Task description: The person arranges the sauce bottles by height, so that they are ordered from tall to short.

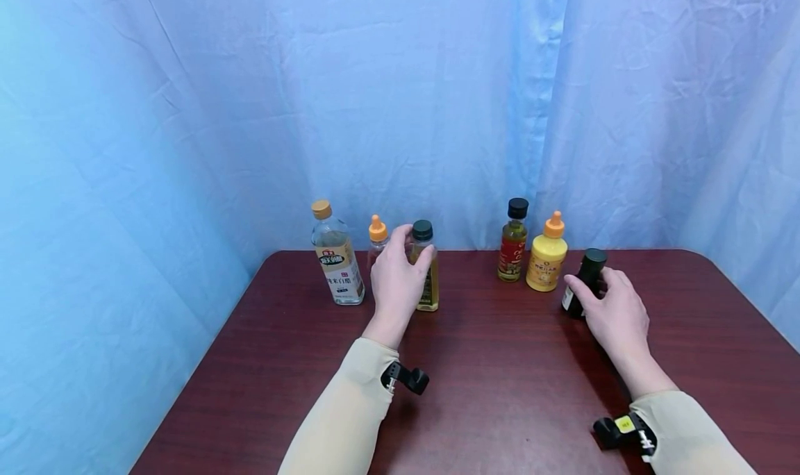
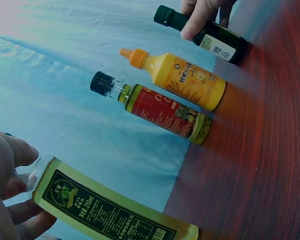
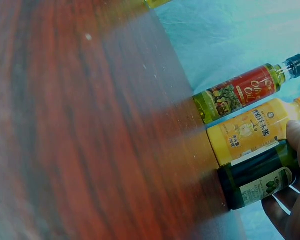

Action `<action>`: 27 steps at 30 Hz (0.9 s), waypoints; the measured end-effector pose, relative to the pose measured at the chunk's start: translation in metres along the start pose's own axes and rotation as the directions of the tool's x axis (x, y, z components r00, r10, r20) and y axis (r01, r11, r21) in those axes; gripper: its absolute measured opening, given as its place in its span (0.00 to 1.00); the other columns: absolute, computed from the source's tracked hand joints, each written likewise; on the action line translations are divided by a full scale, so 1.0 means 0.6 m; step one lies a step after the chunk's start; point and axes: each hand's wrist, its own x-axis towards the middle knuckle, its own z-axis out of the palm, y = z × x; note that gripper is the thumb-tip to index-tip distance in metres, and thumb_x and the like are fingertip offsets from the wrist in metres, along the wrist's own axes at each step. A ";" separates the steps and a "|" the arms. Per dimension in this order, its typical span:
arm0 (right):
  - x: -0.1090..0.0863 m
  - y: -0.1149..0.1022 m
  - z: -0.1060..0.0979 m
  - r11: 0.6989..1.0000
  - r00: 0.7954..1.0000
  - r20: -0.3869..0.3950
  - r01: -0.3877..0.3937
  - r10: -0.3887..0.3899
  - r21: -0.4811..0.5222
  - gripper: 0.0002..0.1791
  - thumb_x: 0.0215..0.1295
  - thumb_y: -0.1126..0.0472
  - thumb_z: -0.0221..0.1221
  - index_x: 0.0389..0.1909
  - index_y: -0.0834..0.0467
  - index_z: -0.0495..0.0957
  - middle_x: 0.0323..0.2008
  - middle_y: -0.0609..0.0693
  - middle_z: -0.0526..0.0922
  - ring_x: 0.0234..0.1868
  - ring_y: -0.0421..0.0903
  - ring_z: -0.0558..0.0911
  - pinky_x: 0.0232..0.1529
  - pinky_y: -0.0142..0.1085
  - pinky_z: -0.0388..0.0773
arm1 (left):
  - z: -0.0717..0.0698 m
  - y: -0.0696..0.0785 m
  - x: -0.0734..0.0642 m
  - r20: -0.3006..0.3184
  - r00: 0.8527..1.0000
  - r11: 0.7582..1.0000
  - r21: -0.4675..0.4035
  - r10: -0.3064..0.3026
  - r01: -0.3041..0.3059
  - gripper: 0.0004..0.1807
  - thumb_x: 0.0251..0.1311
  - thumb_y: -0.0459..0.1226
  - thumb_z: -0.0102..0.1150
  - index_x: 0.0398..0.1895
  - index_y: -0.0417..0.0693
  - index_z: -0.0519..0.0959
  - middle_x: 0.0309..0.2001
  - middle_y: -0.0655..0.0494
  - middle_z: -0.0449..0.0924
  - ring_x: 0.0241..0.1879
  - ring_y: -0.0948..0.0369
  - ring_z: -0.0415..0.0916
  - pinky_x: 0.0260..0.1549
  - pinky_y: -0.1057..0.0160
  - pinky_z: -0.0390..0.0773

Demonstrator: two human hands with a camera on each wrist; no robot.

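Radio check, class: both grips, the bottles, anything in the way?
Left grip holds clear green-capped bottle by neck. Right grip holds dark bottle. Possible snag: yellow bottle, close beside dark bottle.

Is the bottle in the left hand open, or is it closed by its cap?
Closed: the head view shows a dark green cap sitting on top of the bottle in the left hand.

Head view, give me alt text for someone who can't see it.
A person's left hand holds a clear bottle and their right hand a dark bottle; four other bottles stand nearby on a reddish table, before blue fabric.
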 end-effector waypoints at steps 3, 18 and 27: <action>0.000 0.000 0.000 1.000 1.000 -0.001 0.000 0.000 -0.002 0.33 0.82 0.38 0.61 0.58 0.67 0.80 0.57 0.68 0.79 0.56 0.70 0.81 0.47 0.70 0.76 | 0.001 0.000 -0.001 0.002 1.000 1.000 -0.005 -0.003 0.003 0.28 0.75 0.46 0.73 0.73 0.51 0.78 0.58 0.56 0.89 0.57 0.56 0.87 0.54 0.45 0.85; -0.002 -0.001 -0.002 1.000 1.000 0.000 -0.001 0.001 -0.003 0.33 0.82 0.37 0.61 0.59 0.67 0.79 0.57 0.68 0.79 0.55 0.71 0.81 0.47 0.69 0.76 | 0.003 0.002 -0.002 0.006 1.000 1.000 0.005 -0.018 0.018 0.27 0.76 0.47 0.71 0.73 0.52 0.77 0.57 0.56 0.88 0.55 0.55 0.86 0.52 0.44 0.85; -0.001 0.000 -0.001 1.000 1.000 0.004 -0.003 0.003 -0.002 0.34 0.82 0.37 0.60 0.59 0.67 0.79 0.58 0.68 0.79 0.56 0.70 0.81 0.47 0.69 0.76 | 0.004 0.004 -0.003 -0.004 1.000 1.000 0.020 -0.015 0.015 0.27 0.76 0.46 0.71 0.72 0.52 0.78 0.56 0.56 0.88 0.53 0.55 0.86 0.49 0.44 0.85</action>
